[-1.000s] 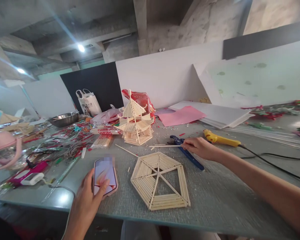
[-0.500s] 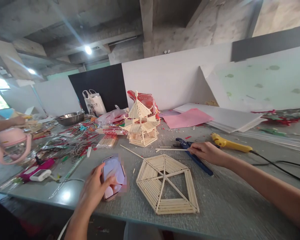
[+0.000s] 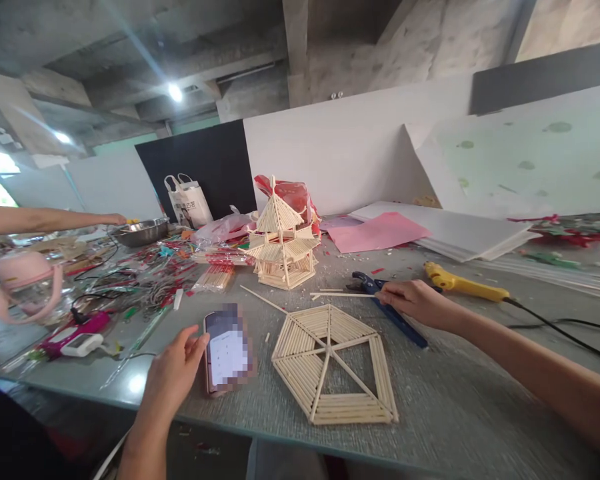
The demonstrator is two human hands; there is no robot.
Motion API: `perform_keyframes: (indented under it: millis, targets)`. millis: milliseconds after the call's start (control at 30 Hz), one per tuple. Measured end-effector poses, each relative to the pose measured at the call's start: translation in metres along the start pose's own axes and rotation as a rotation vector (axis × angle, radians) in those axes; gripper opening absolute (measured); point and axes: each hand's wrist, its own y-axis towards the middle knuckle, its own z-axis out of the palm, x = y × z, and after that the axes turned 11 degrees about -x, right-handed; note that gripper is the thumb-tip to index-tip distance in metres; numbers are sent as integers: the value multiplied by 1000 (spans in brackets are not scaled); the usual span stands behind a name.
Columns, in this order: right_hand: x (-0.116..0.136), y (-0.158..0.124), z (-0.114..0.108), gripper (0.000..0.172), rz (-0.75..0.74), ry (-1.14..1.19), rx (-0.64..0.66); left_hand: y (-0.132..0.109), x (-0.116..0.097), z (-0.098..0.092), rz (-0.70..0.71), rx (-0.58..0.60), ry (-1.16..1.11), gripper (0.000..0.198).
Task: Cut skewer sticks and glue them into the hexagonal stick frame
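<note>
My left hand (image 3: 176, 368) is beside the left edge of a phone (image 3: 229, 353), thumb and fingers parted, not wrapped around it. The phone's screen is lit and partly blurred out. My right hand (image 3: 409, 300) pinches a thin wooden stick (image 3: 345, 295) that points left. Under that hand lie blue-handled pliers (image 3: 401, 323). Between my hands, a flat six-sided frame of wooden sticks (image 3: 347, 409) rests on the table; some of its wedges are filled with rows of sticks, and the right-hand ones show open gaps. Another loose stick (image 3: 263, 299) touches its upper left corner.
A stick-built pagoda (image 3: 286, 250) stands behind the frame. At right lies a yellow glue gun (image 3: 467, 285) with a black cord. Pink paper (image 3: 377, 233), a metal bowl (image 3: 143, 233), a pink-lidded jug (image 3: 27, 283) and a magenta power strip (image 3: 75, 333) surround the work. Another person's arm (image 3: 50, 219) reaches in at left.
My left hand has drawn back left from over the phone, and the screen picture differs. My right hand keeps its stick almost in place. The other person's arm extends farther toward the bowl.
</note>
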Motion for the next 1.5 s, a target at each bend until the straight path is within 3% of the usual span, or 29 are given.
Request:
perform_keyframes:
  millis: [200,533,733,1233,1500]
  targets:
    - [2,-1,0,48,-4,9,-4,0,1,4,20,28,-70,56]
    - [1,0,-1,47,-19,27,-11,-2,-2,1,26,9,-76,52]
    - [4,-1,-2,45,-4,16,2,-3,-8,3,43,-8,-20,59]
    - [-2,0,0,43,-14,44,6,-5,-12,4,109,55,70,61]
    - [0,-1,-2,44,-6,37,7,-6,-32,6,183,-103,184,66]
